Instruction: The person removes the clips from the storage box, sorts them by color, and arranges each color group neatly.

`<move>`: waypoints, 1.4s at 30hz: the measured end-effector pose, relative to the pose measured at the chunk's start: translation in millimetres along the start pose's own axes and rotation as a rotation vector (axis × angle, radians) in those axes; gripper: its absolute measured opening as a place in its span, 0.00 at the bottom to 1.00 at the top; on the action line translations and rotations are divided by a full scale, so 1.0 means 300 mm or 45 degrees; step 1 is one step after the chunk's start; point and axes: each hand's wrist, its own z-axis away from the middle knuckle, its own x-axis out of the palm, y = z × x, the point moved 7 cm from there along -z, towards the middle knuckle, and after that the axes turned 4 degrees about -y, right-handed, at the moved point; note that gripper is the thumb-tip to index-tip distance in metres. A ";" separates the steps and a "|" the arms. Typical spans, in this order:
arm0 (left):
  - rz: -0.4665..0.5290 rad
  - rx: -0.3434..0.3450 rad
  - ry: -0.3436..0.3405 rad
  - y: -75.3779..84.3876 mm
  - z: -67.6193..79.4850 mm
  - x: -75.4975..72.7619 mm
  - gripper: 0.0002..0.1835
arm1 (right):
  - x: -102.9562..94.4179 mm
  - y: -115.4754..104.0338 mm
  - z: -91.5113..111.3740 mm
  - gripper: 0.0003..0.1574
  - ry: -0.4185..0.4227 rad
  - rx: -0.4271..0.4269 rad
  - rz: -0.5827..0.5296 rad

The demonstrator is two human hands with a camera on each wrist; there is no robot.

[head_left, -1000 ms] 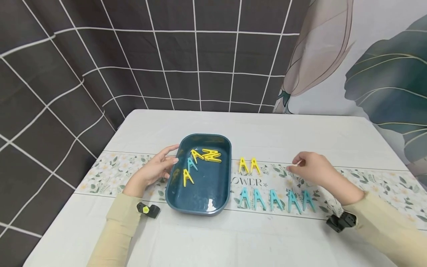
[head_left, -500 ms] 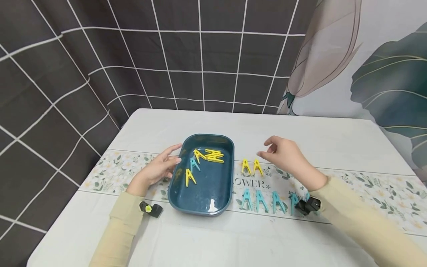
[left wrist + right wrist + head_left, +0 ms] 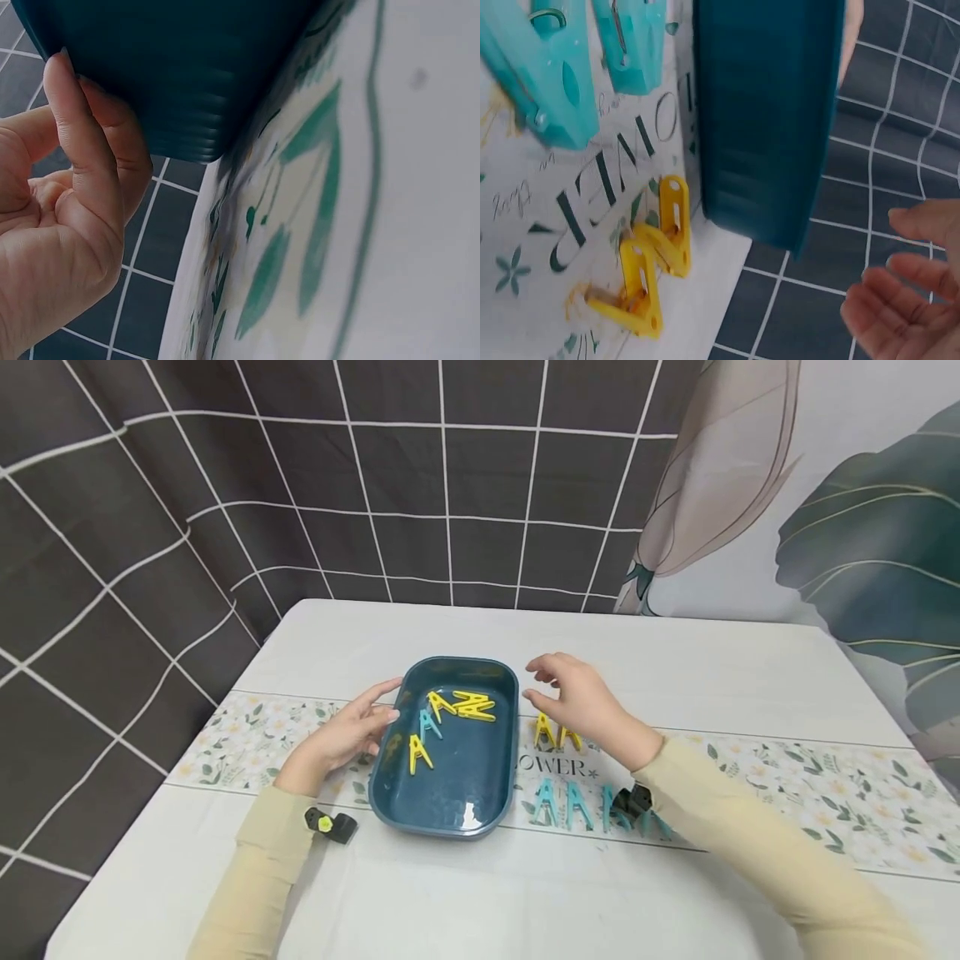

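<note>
A dark blue rectangular plastic bin [image 3: 450, 793] stands on the table. Inside it lie several yellow clothespins [image 3: 476, 712] and one light blue clothespin [image 3: 429, 725]. My left hand [image 3: 347, 737] is at the bin's left side, its relaxed fingertips [image 3: 64, 79] touching the outer wall near the rim. Just off the bin's right rim, my right hand [image 3: 577, 697] hovers with loosely bent fingers and holds nothing. Below it, two yellow clothespins [image 3: 673, 225] lie side by side, partly covered by the hand in the head view.
A row of several light blue clothespins [image 3: 574, 806] lies nearer the front, right of the bin, partly hidden by the right wrist's camera. A flowered strip with printed lettering [image 3: 558, 766] crosses the white table [image 3: 480, 902]. Behind hangs a dark gridded curtain [image 3: 480, 477].
My right hand has moved left, from above the right part of the flowered strip to beside the bin's right rim, its fingers spreading a little. My left hand stays at the bin.
</note>
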 end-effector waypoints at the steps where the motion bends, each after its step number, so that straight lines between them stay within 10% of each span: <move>1: -0.002 0.000 -0.002 0.000 -0.001 0.000 0.35 | 0.012 -0.010 -0.005 0.22 -0.015 -0.029 -0.001; 8: -0.014 -0.023 -0.008 -0.008 0.001 0.000 0.35 | 0.092 -0.072 -0.028 0.19 -0.124 -0.168 -0.015; 42: -0.045 -0.074 -0.008 0.009 0.010 0.000 0.35 | 0.336 -0.110 -0.194 0.14 -0.452 -0.079 0.325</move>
